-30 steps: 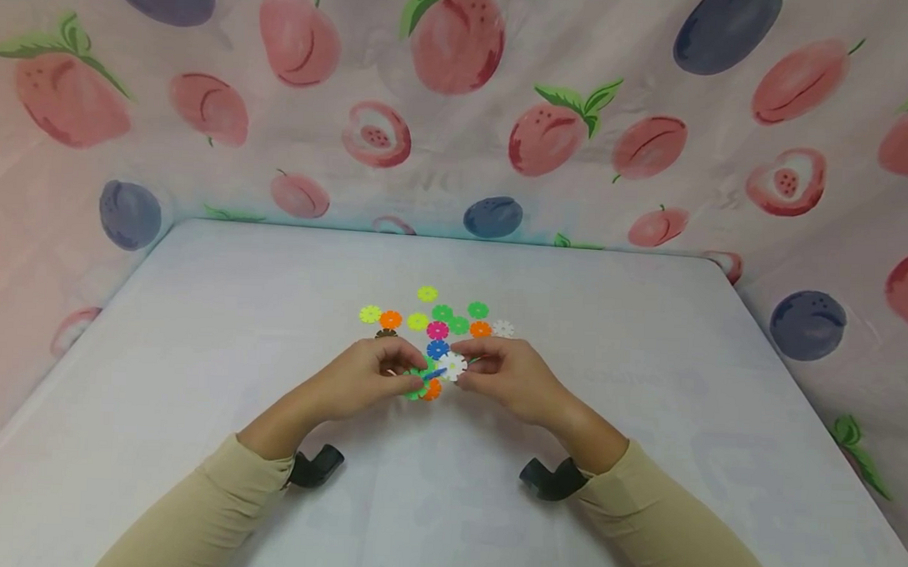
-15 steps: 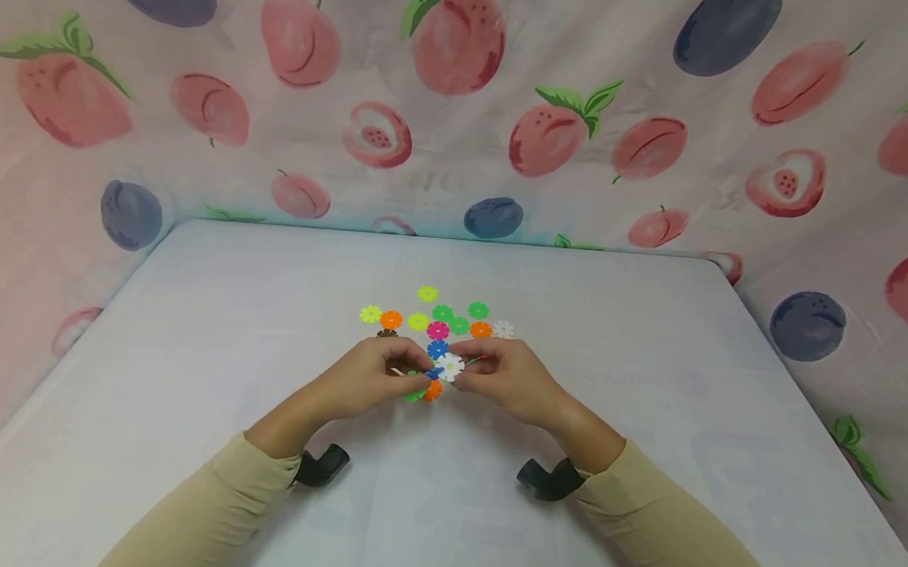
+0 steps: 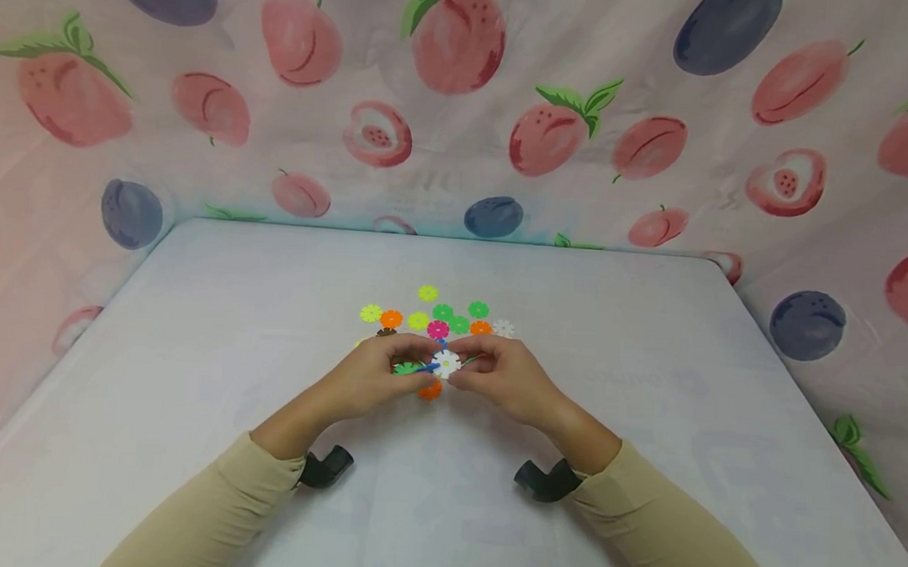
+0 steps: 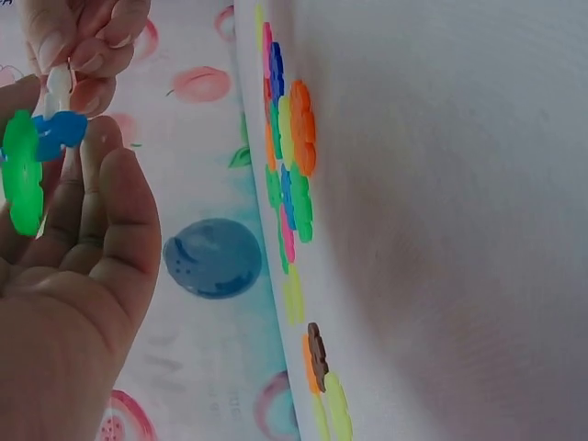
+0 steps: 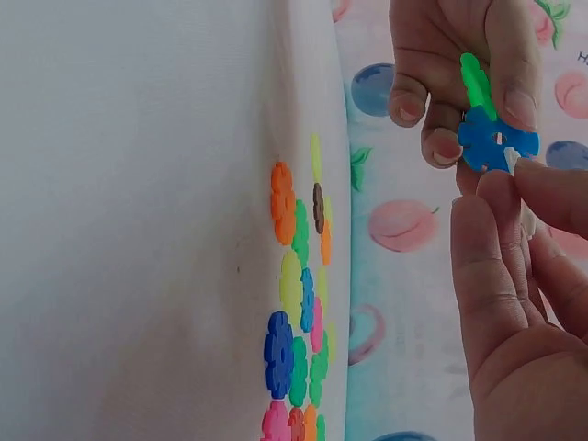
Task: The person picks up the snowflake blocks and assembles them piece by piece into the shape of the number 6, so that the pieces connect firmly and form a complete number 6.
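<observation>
Fruit-print cloth behind, white table (image 3: pixel 195 375) below, loose discs (image 3: pixel 438 316) scattered on it. Up above it, left hand (image 3: pixel 372 372) pinches the green-and-blue joined discs (image 3: pixel 413 369); right hand (image 3: pixel 499 373) pinches a white disc (image 3: pixel 447 363) against them. Light, stiff, slotted plastic, probably best gripped by the rims.

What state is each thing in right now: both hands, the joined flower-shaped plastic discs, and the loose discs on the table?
Left hand: grips the green flower-shaped plastic disc, held off the table.
Right hand: pinches the white flower-shaped plastic disc.
Blue flower-shaped plastic disc: slotted onto the green disc, with the white disc at its edge.
Orange flower-shaped plastic disc: under the hands.
Loose coloured discs: flat on the white table, untouched.
</observation>
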`<control>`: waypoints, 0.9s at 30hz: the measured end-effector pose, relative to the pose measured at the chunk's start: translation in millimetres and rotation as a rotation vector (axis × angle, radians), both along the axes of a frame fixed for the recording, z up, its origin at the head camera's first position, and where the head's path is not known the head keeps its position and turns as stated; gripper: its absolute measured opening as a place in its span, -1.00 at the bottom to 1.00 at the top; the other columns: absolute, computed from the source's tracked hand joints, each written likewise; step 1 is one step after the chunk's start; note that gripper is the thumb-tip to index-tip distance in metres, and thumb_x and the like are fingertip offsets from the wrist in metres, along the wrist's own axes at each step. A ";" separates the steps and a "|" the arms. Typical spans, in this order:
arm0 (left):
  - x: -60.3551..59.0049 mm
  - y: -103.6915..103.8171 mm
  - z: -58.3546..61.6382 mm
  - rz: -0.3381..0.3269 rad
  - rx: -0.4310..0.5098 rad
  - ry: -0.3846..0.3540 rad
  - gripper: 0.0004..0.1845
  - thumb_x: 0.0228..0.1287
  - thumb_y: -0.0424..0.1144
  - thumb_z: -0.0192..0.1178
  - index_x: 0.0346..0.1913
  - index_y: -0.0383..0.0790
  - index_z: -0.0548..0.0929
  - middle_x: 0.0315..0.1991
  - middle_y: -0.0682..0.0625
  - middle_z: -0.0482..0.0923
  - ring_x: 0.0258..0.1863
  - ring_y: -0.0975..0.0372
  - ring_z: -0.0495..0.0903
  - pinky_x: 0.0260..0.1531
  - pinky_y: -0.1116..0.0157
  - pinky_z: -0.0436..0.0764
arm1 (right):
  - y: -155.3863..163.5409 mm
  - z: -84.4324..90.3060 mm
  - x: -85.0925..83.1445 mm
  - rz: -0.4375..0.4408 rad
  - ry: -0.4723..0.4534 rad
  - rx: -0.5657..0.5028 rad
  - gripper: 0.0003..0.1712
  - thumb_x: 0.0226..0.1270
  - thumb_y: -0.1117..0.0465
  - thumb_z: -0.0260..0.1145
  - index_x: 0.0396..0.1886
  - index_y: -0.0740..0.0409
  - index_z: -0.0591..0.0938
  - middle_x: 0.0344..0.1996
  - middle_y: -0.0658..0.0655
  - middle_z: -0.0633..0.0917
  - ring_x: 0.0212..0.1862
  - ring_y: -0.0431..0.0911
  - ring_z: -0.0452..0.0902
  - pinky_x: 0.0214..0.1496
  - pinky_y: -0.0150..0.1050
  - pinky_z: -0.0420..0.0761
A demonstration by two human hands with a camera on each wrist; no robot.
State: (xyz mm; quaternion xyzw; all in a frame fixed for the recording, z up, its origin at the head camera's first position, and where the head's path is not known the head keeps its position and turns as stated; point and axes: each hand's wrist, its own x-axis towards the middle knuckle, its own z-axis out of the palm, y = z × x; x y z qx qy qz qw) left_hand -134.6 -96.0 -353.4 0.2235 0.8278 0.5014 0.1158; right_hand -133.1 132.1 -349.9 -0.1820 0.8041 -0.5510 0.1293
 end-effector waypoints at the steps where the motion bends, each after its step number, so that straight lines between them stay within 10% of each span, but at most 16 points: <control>1: 0.1 0.5 0.1 0.006 -0.008 -0.001 -0.59 0.31 -0.21 0.33 0.19 -0.23 0.64 0.05 0.02 0.64 0.07 0.13 0.59 0.12 0.10 0.55 | -0.5 -0.2 0.0 0.004 0.007 0.003 -0.57 0.28 0.30 0.41 0.13 0.34 0.63 -0.11 0.15 0.69 -0.20 -0.06 0.72 -0.14 -0.25 0.67; 27: -6.6 -9.5 -8.1 0.116 -0.118 -0.044 -0.52 0.29 -0.16 0.38 0.25 -0.14 0.62 -0.08 0.01 0.65 0.00 0.11 0.58 -0.04 0.17 0.61 | 26.0 -12.8 -16.8 -0.037 0.080 0.414 -0.61 0.31 0.26 0.41 0.13 0.17 0.66 -0.03 0.08 0.69 -0.03 -0.03 0.58 -0.06 -0.20 0.64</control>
